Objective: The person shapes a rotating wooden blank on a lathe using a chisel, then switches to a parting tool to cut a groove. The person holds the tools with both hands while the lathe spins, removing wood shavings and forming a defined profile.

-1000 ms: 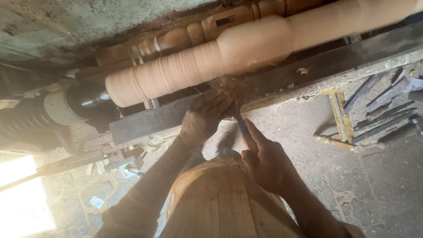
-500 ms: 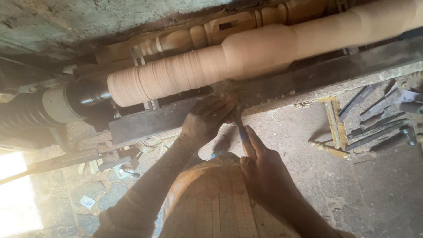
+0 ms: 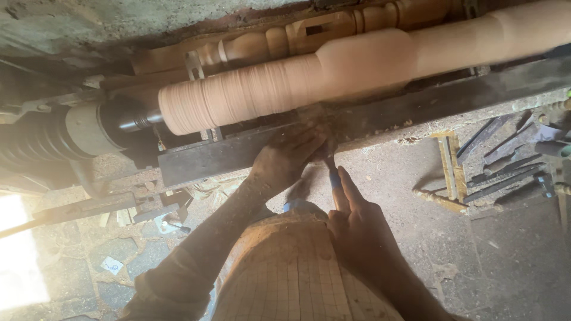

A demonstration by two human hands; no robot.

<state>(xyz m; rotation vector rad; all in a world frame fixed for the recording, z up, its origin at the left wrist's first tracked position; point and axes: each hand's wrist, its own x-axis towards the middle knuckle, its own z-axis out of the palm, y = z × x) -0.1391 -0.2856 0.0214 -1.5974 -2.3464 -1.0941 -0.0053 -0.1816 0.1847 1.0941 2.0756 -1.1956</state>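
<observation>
Below, both hands gripping chisel [image 3: 331, 168], against spinning wooden spindle [image 3: 285, 89]

A pale, ridged wooden spindle [image 3: 285, 89] lies horizontally on the lathe, a blue-handled chisel [image 3: 334, 178] just below it

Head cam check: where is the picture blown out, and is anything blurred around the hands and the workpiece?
Head view: bottom-left corner is washed out by bright glare spilling onto the floor; the wooden workpiece on the lathe shows streaky bands, likely spin blur; the left hand and right hand are dim but readable; the chisel between them is partly hidden.
</observation>
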